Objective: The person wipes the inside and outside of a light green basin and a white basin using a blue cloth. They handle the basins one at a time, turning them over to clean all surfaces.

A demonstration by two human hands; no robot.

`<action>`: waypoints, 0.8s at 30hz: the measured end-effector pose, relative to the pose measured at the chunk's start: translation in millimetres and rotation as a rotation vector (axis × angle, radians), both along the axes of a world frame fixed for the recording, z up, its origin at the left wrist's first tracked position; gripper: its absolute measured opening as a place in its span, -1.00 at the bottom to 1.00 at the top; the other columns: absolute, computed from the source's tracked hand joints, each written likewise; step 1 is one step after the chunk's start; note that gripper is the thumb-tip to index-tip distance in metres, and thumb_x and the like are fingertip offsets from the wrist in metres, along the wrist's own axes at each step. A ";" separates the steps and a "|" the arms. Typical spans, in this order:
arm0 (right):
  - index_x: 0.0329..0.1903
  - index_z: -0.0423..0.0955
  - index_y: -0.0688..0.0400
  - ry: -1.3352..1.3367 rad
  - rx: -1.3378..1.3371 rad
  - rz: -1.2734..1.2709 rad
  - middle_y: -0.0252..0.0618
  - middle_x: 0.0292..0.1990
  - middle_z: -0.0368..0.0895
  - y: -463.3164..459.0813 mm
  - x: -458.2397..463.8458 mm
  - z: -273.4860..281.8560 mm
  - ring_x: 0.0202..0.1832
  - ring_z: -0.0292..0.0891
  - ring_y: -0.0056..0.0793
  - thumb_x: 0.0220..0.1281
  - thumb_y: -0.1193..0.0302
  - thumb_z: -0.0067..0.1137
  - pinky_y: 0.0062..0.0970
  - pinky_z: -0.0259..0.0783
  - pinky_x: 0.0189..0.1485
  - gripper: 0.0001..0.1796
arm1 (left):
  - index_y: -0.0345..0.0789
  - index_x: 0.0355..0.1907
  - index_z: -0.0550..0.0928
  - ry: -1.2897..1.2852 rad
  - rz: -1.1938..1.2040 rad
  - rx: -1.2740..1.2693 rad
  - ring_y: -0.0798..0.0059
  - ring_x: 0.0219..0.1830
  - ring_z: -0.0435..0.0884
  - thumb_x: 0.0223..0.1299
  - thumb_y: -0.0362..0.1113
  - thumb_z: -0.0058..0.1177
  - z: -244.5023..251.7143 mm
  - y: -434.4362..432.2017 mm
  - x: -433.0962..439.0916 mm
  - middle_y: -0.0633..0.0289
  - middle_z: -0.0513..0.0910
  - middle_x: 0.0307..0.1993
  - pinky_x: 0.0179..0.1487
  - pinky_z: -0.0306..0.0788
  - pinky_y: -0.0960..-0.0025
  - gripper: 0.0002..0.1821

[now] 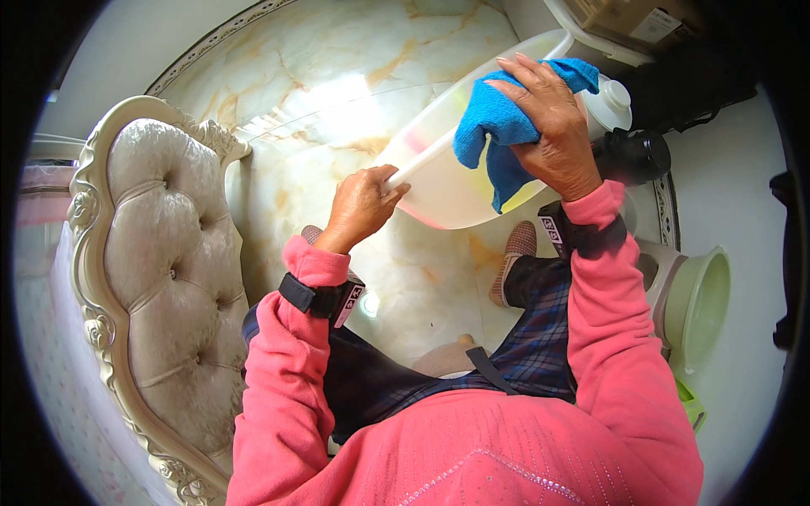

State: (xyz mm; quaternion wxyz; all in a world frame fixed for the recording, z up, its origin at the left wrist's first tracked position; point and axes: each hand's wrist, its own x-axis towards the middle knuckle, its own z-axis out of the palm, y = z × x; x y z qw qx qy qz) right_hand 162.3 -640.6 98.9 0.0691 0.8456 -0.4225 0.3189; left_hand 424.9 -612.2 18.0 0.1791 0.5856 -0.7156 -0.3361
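A large translucent plastic tub [436, 180] is tilted above the floor in front of me. My left hand [370, 199] grips its near left rim, thumb on one side and fingers on the other. A blue cloth [497, 123] lies bunched under my right hand [550, 120], which presses it at the tub's right end. One corner of the cloth hangs down over the tub's side, and another part sticks out past my fingers. Pink and yellow-green tints show through the tub's wall.
A tufted, carved-frame headboard [174, 272] stands at left. At right are a white-lidded container [610, 101], a black cylindrical object [636, 155] and a pale green basin [699, 310]. A cardboard box [626, 19] sits at upper right. Marble-patterned floor [316, 120] shows beyond the tub.
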 end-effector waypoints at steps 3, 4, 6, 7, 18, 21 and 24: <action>0.10 0.53 0.01 0.001 0.006 0.005 -0.16 0.22 0.50 0.7 -1.8 -0.4 0.33 0.31 -0.05 -0.15 0.51 0.31 -0.09 0.11 0.45 -0.40 | -0.28 -0.23 0.69 -0.005 -0.002 0.000 -0.06 -0.41 0.58 0.15 -0.13 0.21 -1.9 0.4 -1.4 -0.03 0.61 -0.53 -0.31 0.42 0.04 -0.73; 0.11 0.53 0.02 -0.001 0.018 0.020 -0.16 0.21 0.50 1.7 -0.6 -1.5 0.33 0.31 -0.05 -0.16 0.51 0.31 -0.08 0.11 0.45 -0.40 | -0.28 -0.25 0.69 -0.021 0.004 0.010 -0.06 -0.42 0.58 0.16 -0.13 0.21 -1.5 0.7 -1.8 -0.03 0.61 -0.54 -0.32 0.41 0.04 -0.74; 0.11 0.53 0.03 0.002 0.032 0.037 -0.16 0.22 0.50 3.8 3.5 -3.3 0.34 0.30 -0.06 -0.15 0.52 0.30 -0.08 0.10 0.45 -0.40 | -0.28 -0.26 0.68 -0.022 -0.009 -0.014 -0.07 -0.42 0.58 0.17 -0.12 0.20 -0.4 2.2 -4.4 -0.03 0.60 -0.55 -0.32 0.41 0.03 -0.74; 0.11 0.53 0.05 0.007 0.034 0.038 -0.15 0.22 0.50 5.6 6.5 -4.6 0.34 0.30 -0.06 -0.14 0.53 0.29 -0.08 0.10 0.45 -0.41 | -0.28 -0.27 0.68 -0.021 -0.014 -0.017 -0.07 -0.42 0.57 0.18 -0.12 0.20 -0.2 2.3 -6.3 -0.03 0.60 -0.56 -0.32 0.40 0.02 -0.74; -0.05 0.53 0.20 0.093 0.126 0.284 -0.13 0.09 0.56 31.4 54.2 -21.7 0.25 0.39 -0.17 -0.23 0.47 0.37 -0.12 0.19 0.43 -0.48 | -0.25 -0.33 0.66 0.036 -0.096 -0.202 -0.06 -0.28 0.60 -0.01 -0.29 0.19 2.3 9.1 -12.7 -0.03 0.64 -0.41 -0.24 0.45 0.01 -0.84; -0.09 0.53 0.18 0.030 0.068 0.284 -0.17 0.05 0.58 29.4 54.3 -20.0 0.21 0.44 -0.19 -0.17 0.53 0.30 -0.12 0.28 0.37 -0.56 | -0.25 -0.34 0.66 -0.002 -0.115 -0.256 -0.03 -0.29 0.60 -0.02 -0.27 0.22 12.6 10.5 -13.7 -0.01 0.64 -0.43 -0.25 0.45 0.03 -0.83; -0.09 0.55 0.14 0.003 0.046 0.282 -0.20 0.04 0.59 24.3 47.7 -15.1 0.19 0.46 -0.19 -0.16 0.55 0.28 -0.11 0.30 0.35 -0.57 | -0.25 -0.34 0.67 0.033 -0.076 -0.313 0.02 -0.31 0.61 -0.01 -0.24 0.24 21.0 11.3 -16.7 0.03 0.63 -0.45 -0.26 0.46 0.08 -0.81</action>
